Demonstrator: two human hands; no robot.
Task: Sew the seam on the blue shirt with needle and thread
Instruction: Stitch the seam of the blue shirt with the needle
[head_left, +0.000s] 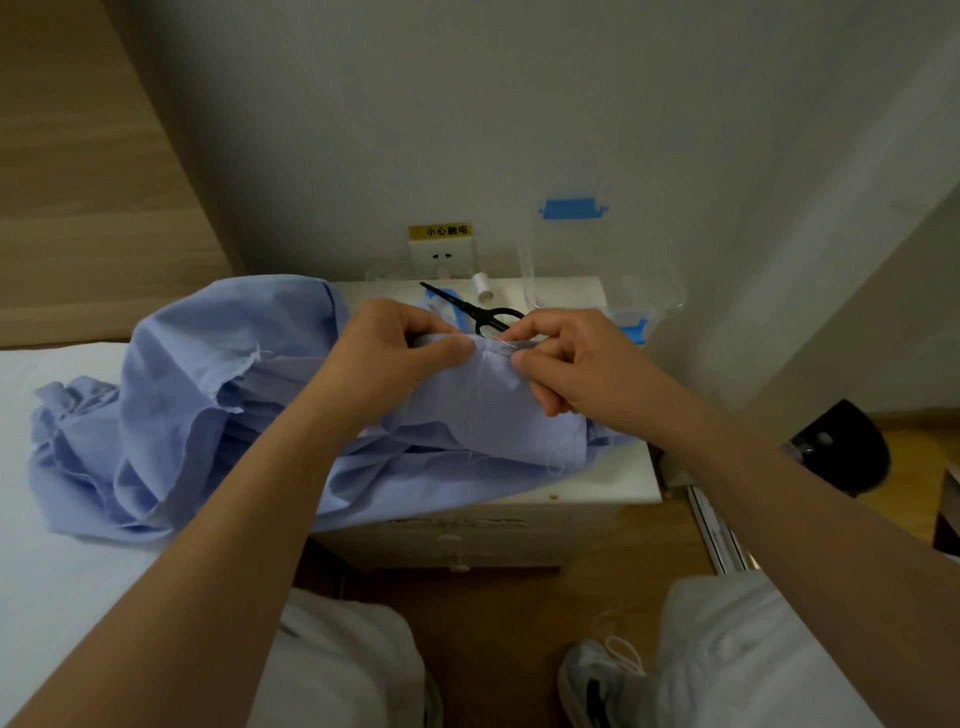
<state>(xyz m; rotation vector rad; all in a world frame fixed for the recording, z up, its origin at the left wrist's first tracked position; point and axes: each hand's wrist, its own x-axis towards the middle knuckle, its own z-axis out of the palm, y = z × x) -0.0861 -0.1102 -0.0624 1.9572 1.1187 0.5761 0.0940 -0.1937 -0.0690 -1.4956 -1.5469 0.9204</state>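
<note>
The blue shirt (171, 395) lies bunched across a white bed and a small white nightstand (618, 478). My left hand (384, 358) pinches a raised fold of the shirt between thumb and fingers. My right hand (566, 364) grips the same fold just to the right, thumb and forefinger closed on a thin needle (506, 345) at the seam. White thread (475, 415) hangs down over the cloth below the fold. The needle is mostly hidden by my fingers.
Black scissors (475, 309) and a white thread spool (482, 286) lie on the nightstand behind my hands. A clear plastic box with blue clips (576, 249) stands at the back right. A wall socket (441, 254) is behind. My knees and a shoe (597, 680) are below.
</note>
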